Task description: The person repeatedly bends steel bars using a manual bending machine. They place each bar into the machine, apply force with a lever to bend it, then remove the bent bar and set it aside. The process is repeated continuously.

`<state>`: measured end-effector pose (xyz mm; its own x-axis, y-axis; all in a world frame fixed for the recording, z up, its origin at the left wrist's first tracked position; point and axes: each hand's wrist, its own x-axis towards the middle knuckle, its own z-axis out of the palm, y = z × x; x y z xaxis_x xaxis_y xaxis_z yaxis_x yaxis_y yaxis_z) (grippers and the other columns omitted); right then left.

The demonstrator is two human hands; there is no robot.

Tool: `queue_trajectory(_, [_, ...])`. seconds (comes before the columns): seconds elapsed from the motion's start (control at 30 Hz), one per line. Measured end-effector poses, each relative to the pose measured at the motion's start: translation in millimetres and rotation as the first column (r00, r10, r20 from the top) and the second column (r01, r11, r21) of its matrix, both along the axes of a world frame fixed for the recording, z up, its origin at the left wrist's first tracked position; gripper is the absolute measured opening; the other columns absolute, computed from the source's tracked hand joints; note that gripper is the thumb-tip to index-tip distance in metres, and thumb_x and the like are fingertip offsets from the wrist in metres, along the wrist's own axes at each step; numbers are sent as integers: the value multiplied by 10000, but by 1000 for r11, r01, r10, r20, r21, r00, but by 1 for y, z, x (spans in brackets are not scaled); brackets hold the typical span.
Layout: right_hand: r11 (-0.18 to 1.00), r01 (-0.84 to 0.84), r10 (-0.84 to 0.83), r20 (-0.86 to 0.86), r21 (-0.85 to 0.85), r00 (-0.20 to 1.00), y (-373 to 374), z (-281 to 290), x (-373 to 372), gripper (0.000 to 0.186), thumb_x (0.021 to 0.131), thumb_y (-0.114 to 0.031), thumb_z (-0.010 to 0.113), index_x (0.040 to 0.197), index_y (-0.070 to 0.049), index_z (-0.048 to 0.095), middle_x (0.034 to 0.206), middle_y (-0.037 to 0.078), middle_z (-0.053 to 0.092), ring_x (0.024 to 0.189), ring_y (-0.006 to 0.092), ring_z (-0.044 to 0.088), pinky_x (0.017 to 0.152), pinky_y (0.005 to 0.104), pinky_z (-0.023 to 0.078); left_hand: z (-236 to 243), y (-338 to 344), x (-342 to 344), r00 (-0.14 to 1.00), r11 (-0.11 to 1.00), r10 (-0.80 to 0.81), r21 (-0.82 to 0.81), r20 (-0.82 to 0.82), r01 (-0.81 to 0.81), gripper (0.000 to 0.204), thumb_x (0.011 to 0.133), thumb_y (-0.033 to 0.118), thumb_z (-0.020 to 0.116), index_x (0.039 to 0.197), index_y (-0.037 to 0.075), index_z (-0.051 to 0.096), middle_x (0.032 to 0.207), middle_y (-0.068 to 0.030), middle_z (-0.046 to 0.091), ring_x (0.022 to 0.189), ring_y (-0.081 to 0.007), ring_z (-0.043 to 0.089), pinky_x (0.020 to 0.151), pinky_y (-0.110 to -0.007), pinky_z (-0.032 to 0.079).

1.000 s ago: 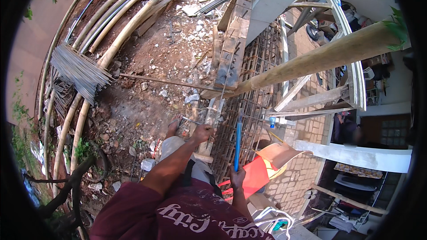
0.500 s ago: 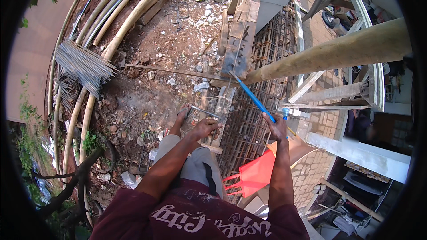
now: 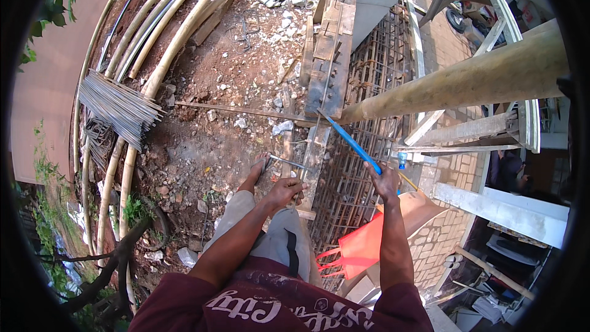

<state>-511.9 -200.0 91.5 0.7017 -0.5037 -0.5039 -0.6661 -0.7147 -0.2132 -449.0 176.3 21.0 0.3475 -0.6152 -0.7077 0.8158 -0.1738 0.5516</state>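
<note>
My right hand (image 3: 386, 182) is wrapped round the lower end of a long blue bar (image 3: 351, 140). The bar's far tip meets a dark metal plate at the near end of a wooden bench plank (image 3: 329, 74), which has several upright pegs. A thin steel rod (image 3: 332, 64) runs along the plank between the pegs and on toward me. My left hand (image 3: 286, 192) is closed in a fist on the near part of this rod, above my knees. Just beyond that fist, a short metal piece (image 3: 286, 162) lies crosswise by my foot; whether it joins the rod I cannot tell.
A cage of rusty rebar (image 3: 369, 80) lies right of the plank. A thick bamboo pole (image 3: 455, 80) slants across the right. An orange-red bag (image 3: 359, 246) is below my right hand. A bundle of cut rods (image 3: 120, 107) rests on bamboo poles at left. Rubble (image 3: 215, 123) covers the ground.
The whole view has shifted slightly. Both hands keep their grips, and the blue bar stays at nearly the same angle to the plank.
</note>
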Motion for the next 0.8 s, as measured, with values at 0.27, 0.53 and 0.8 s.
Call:
queue_trajectory(0.27, [995,99,-100,62,23,993,6,-2,-8,761,896,-812,660,766,-65,724,565,72,611,583,271,673,654,463,527,-30,-8,-23,997,1000,-9,25,75,7,499,1131,509,539,952,54,639,732,-47,625,623,-159,630,591,-339,542])
queue_trajectory(0.53, [976,210,-204,92,-59,975,35,2,-19,743,839,-808,718,797,-69,775,661,169,691,704,383,714,718,529,539,-49,14,-3,812,880,-472,235,344,412,636,1176,514,319,862,102,688,736,-56,717,623,-216,661,794,-305,548])
queue_trajectory(0.8, [681,732,-727,89,-32,680,274,9,35,701,928,-752,669,780,-70,736,637,194,646,654,400,683,665,538,496,-6,111,195,624,785,-615,445,481,431,684,1103,599,488,919,-10,737,737,-198,695,696,-296,677,745,-493,539])
